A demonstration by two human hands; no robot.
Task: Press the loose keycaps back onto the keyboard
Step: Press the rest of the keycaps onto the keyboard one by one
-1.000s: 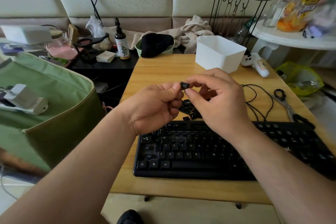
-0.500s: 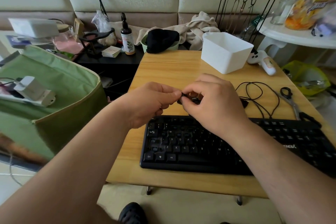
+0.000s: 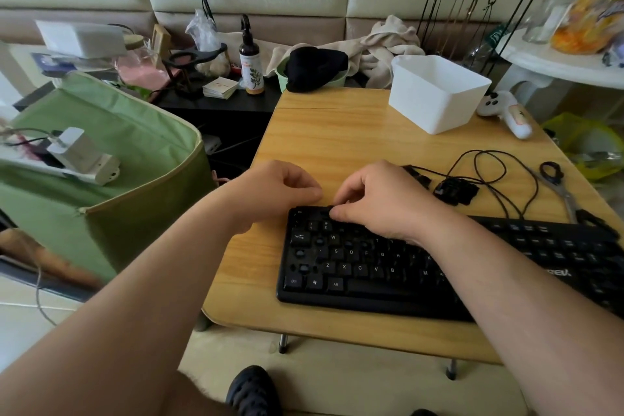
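I note my right hand (image 3: 381, 203) over the keyboard's (image 3: 371, 267) far-left corner, fingers (image 3: 339, 212) curled down onto its top row; whether a keycap sits beneath them I cannot tell. My left hand (image 3: 273, 192), fingers loosely curled and holding nothing I can see, rests just left of that corner. The loose keycaps (image 3: 454, 191) lie beyond the keyboard's far edge, nearer the right hand.

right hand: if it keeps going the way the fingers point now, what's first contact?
The right hand has fingertips curled down and left at the keyboard's top-left rows. Straight on probably meets those keys at once; contact may already exist, and any keycap is hidden under the fingers.
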